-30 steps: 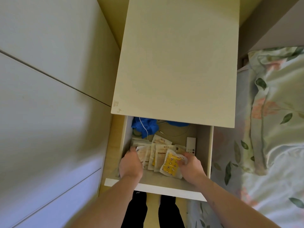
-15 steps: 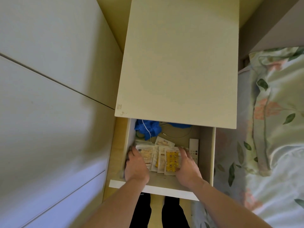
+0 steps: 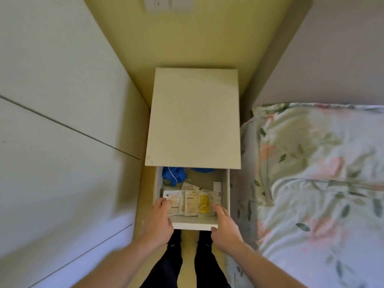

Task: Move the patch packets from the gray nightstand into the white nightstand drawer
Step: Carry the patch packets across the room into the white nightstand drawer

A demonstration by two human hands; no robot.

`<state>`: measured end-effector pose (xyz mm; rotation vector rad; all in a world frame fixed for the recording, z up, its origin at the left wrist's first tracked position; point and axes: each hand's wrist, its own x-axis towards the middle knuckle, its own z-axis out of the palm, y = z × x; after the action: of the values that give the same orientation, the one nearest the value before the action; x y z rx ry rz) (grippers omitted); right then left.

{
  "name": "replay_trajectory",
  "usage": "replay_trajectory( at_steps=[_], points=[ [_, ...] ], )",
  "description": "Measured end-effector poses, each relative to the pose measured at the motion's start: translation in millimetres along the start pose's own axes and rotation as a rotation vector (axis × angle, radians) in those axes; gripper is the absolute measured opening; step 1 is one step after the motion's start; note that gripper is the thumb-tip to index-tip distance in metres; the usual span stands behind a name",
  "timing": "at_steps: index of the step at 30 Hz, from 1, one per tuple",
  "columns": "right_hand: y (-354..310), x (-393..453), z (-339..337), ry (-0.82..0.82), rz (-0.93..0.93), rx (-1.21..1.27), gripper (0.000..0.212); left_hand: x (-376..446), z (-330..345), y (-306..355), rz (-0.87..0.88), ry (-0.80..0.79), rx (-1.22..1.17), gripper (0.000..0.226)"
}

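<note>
Bedroom corner, white nightstand (image 3: pixel 194 117) at frame centre, drawer (image 3: pixel 195 223) pulled out below it.
I count about four patch packets (image 3: pixel 190 202) lying inside in a row; they look light, flat, floppy, best pinched at an edge. My left hand (image 3: pixel 159 221) touches the leftmost packet, fingers relaxed; my right hand (image 3: pixel 225 225) hovers spread, empty.

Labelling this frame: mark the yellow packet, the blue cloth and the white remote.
yellow packet (image 3: pixel 204 203), head view, its printed face.
blue cloth (image 3: pixel 173 175), head view, middle folds.
white remote (image 3: pixel 217 191), head view, mid-body.
</note>
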<state>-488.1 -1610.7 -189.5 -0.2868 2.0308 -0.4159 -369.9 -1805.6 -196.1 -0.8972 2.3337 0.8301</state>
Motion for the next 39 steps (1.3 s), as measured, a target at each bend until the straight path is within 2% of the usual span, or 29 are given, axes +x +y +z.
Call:
replay_trajectory(
  at_steps=[5,11,22,30,39],
  points=[
    [-26,-93,-22,0.139,-0.037,0.152,0.070,-72,-54,39,0.180,-0.028,0.086,0.057],
    [-37,-198,-30,0.438,0.006,0.315,0.060,-128,-95,73,0.419,-0.091,0.122,0.053],
    [-24,-379,43,0.832,0.167,0.536,0.059,-227,-135,140,0.943,-0.173,0.390,0.050],
    [38,-525,120,1.145,0.325,0.703,0.060,-361,-83,197,1.342,-0.196,0.514,0.050],
    [155,-721,293,1.370,0.548,0.770,0.062,-592,65,223,1.720,-0.280,0.576,0.053]
  ],
)
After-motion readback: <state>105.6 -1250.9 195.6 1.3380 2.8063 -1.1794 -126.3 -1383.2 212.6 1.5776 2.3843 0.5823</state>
